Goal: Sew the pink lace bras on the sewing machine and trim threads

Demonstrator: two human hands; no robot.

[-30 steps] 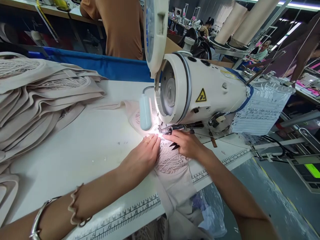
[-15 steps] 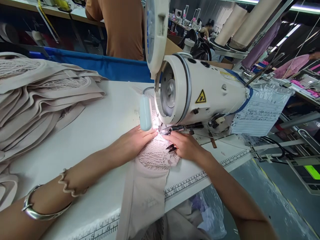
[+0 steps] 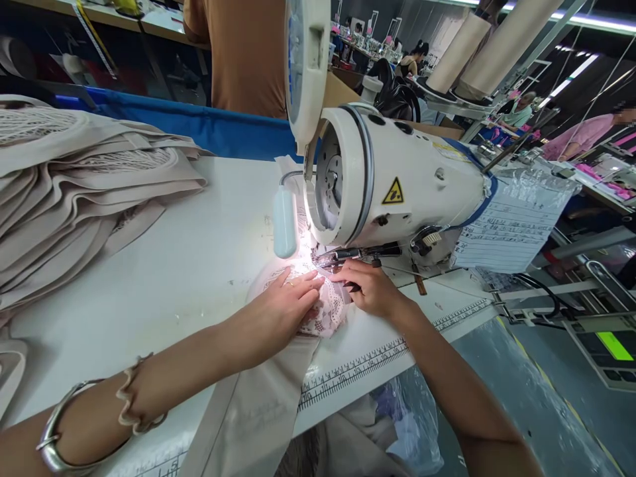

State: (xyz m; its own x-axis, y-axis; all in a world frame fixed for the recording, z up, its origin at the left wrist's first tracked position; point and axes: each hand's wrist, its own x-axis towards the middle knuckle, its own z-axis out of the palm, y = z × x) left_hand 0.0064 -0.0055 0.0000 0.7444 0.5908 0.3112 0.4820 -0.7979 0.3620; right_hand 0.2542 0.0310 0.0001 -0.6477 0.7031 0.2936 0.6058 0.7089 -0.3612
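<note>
My left hand [image 3: 285, 306] lies on the pale pink lace fabric [image 3: 325, 318] with its fingers stretched out, below the lamp. My right hand [image 3: 370, 286] is closed, its fingertips at the lace's right edge beside the needle area. Dark thread snips [image 3: 352, 287] are tucked in that hand, mostly hidden by the fingers. Before both hands stands a white sewing machine [image 3: 397, 179] with its round end cover swung up. A pale blue lamp [image 3: 284, 225] lights the lace brightly. Plain beige cloth [image 3: 253, 404] joined to the lace hangs over the table's front edge.
A tall stack of beige garment pieces [image 3: 89, 179] lies at the left of the white table [image 3: 199, 252]. A printed ruler [image 3: 352, 371] runs along the front edge. A plastic bag [image 3: 415, 424] hangs below. Across the blue cloth barrier [image 3: 199, 129] stands a person in brown [image 3: 248, 59].
My left hand has come back from the needle area and turned on the lace. The lace has swung round, and the hanging cloth has shifted left. My right hand now covers more of the snips.
</note>
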